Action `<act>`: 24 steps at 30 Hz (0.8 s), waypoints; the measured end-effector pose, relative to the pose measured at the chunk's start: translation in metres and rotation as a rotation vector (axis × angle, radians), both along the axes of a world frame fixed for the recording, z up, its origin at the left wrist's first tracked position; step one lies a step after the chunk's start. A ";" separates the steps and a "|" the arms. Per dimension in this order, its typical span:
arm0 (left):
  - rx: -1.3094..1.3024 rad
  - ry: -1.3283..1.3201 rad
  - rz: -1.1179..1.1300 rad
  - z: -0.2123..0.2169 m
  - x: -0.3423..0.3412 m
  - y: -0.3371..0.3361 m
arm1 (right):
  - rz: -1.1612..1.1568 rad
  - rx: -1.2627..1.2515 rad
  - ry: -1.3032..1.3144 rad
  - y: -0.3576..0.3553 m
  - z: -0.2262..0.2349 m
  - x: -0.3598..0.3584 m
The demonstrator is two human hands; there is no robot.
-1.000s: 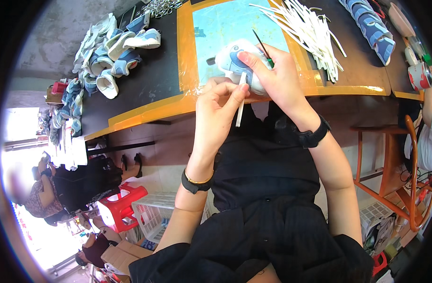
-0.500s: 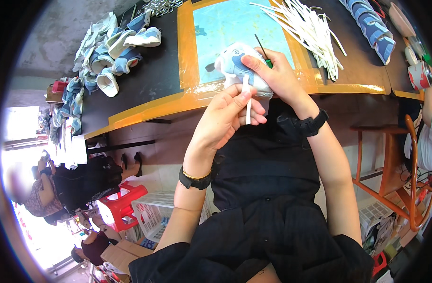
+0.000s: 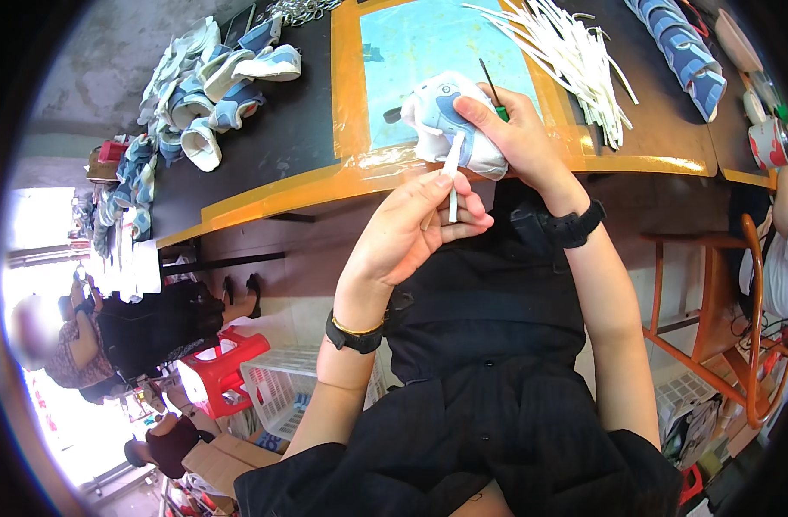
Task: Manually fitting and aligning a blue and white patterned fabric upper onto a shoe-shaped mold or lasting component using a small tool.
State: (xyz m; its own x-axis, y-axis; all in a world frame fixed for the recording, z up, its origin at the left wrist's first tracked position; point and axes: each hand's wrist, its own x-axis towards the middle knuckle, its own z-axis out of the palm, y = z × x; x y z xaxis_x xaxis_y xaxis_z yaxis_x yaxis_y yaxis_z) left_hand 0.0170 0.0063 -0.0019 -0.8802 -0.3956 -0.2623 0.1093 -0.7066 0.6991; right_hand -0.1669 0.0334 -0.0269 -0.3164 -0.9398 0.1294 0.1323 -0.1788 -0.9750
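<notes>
A small white and light-blue shoe upper (image 3: 437, 108) is gripped in my right hand (image 3: 525, 142), the thumb pressing on its blue part. The same hand also keeps a thin dark tool with a green handle (image 3: 502, 112), its shaft pointing up and away. My left hand (image 3: 415, 220) pinches a narrow white strip (image 3: 454, 157) between thumb and fingers. The strip's upper end meets the near side of the shoe upper; whether it passes through an opening there, I cannot tell. Its lower end hangs over my left fingers.
A taped light-blue sheet (image 3: 394, 52) covers part of the dark table (image 3: 291, 112). Piled shoe uppers (image 3: 200, 103) lie left, loose white strips (image 3: 575, 60) right, and a row of stacked blue uppers (image 3: 682, 56) farther right. A red stool (image 3: 226, 370) and wooden chair (image 3: 704, 302) stand below.
The shoe upper and my right hand have shifted slightly right. The pinched strip leans more to the right at its top, and my left fingertips sit slightly lower. Both grips stay closed.
</notes>
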 end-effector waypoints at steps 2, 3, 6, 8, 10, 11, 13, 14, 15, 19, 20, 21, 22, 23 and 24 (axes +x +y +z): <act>-0.047 -0.025 0.015 0.004 0.004 0.004 | 0.032 -0.020 0.010 0.000 -0.001 -0.001; -0.168 -0.081 -0.018 0.005 0.009 0.005 | 0.030 -0.019 0.011 0.000 -0.001 0.000; -0.387 -0.215 -0.012 0.021 0.019 0.021 | -0.001 -0.015 0.011 0.002 -0.002 -0.001; -0.852 -0.321 -0.286 0.030 0.032 0.016 | -0.024 0.010 -0.043 0.001 -0.009 -0.006; -0.901 -0.185 -0.581 0.032 0.050 0.011 | 0.005 -0.021 -0.164 0.000 -0.004 -0.006; -0.924 -0.212 -0.564 0.035 0.056 0.011 | 0.025 -0.048 -0.283 -0.001 -0.002 -0.007; -1.032 -0.334 -0.333 0.038 0.060 0.013 | 0.038 -0.041 -0.260 -0.002 -0.004 -0.006; -1.108 -0.423 -0.117 0.038 0.058 0.012 | 0.041 -0.031 -0.237 -0.002 -0.005 -0.007; -1.247 -0.478 0.108 0.036 0.051 0.007 | 0.034 -0.030 -0.231 0.001 -0.006 -0.010; -1.490 -0.444 0.389 0.030 0.026 -0.012 | 0.155 -0.005 -0.390 0.001 0.000 -0.013; -1.491 -0.447 0.333 0.034 0.018 -0.011 | 0.167 0.012 -0.427 0.001 0.000 -0.014; -1.571 -0.363 0.272 0.032 0.009 -0.014 | 0.144 0.016 -0.462 -0.001 -0.002 -0.014; -1.477 -0.333 0.190 0.031 0.001 -0.014 | 0.143 0.008 -0.454 -0.001 -0.002 -0.014; -1.464 -0.308 0.172 0.026 -0.008 -0.016 | 0.157 0.019 -0.491 -0.001 -0.002 -0.016; -1.450 -0.280 0.151 0.022 -0.015 -0.020 | 0.167 0.030 -0.527 -0.001 -0.001 -0.019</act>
State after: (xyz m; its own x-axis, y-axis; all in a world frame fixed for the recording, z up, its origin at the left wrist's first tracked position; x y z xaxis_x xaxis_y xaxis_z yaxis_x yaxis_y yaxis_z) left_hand 0.0019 -0.0134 0.0206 -0.7968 -0.5346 0.2815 -0.1373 0.6140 0.7773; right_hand -0.1857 0.0327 -0.0283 -0.1773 -0.9836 -0.0331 0.6276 -0.0871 -0.7737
